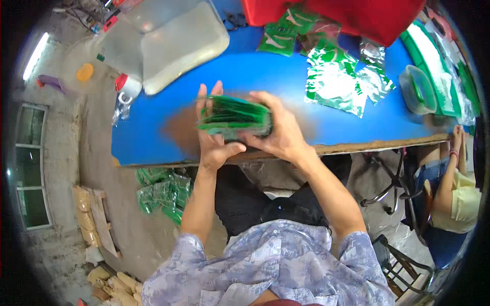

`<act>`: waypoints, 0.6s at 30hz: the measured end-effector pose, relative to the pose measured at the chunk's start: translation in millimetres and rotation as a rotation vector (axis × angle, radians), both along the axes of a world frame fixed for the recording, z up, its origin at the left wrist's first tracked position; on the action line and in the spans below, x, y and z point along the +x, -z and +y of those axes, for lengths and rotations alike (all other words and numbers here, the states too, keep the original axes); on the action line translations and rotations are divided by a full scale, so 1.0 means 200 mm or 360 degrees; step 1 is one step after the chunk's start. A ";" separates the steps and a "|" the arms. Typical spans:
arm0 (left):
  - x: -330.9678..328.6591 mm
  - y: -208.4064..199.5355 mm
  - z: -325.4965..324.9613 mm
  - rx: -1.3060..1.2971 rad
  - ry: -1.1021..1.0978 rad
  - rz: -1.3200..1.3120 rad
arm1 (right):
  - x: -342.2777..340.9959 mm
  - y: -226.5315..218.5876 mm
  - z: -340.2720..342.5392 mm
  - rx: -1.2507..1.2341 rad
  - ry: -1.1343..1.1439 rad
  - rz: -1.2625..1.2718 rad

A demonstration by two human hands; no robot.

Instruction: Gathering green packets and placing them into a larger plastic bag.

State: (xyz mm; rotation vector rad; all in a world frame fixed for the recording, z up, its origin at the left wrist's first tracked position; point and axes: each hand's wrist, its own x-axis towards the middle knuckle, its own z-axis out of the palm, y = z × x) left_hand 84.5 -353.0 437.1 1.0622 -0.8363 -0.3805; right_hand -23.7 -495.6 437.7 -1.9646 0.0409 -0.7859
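Between both hands I hold a thick stack of green, thin plastic packets, just above the near edge of the blue table. My left hand grips the stack's left end, thumb below and fingertips reaching up behind it. At the other end, my right hand is closed round the stack, fingers on its far side and thumb on the near side. Motion blurs the packets, so their print cannot be made out. Beyond my right hand lie loose green packets and shiny clear-and-green packets.
A red bin stands at the back, with a translucent tub and a red-and-white mug at left. A clear container sits by a green tray. Green packets lie below left. Another person sits at right.
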 end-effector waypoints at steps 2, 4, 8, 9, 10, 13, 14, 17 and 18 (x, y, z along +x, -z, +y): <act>0.05 -0.03 -0.01 0.0144 -0.0121 -0.0524 | 0.00 -0.01 -0.03 -0.0051 -0.0078 -0.0056; 0.01 -0.02 -0.05 0.0360 0.0115 -0.0067 | -0.02 0.03 -0.09 -0.0155 0.0085 0.0043; 0.06 0.08 0.02 0.0839 0.0245 -0.0224 | -0.01 0.04 -0.09 0.0266 -0.0080 0.0395; 0.06 0.08 0.04 0.0804 0.0372 0.0005 | 0.00 0.06 -0.08 0.0254 -0.0069 0.0337; 0.04 0.11 0.03 0.0795 0.0392 -0.0024 | 0.00 0.09 -0.08 0.0245 -0.0044 0.0313; -0.16 0.11 0.02 -0.0007 -0.0112 0.0658 | -0.01 0.05 -0.02 0.1155 0.0012 0.0153; -0.20 0.13 -0.01 -0.0155 0.0018 0.0638 | -0.01 0.00 0.04 0.1146 0.0002 0.0124; -0.23 0.14 -0.06 -0.0252 0.0140 0.0826 | -0.02 0.04 0.12 0.1240 -0.0020 0.0257; -0.22 0.12 -0.06 -0.0271 0.0138 0.0807 | -0.04 0.05 0.13 0.1202 0.0025 0.0346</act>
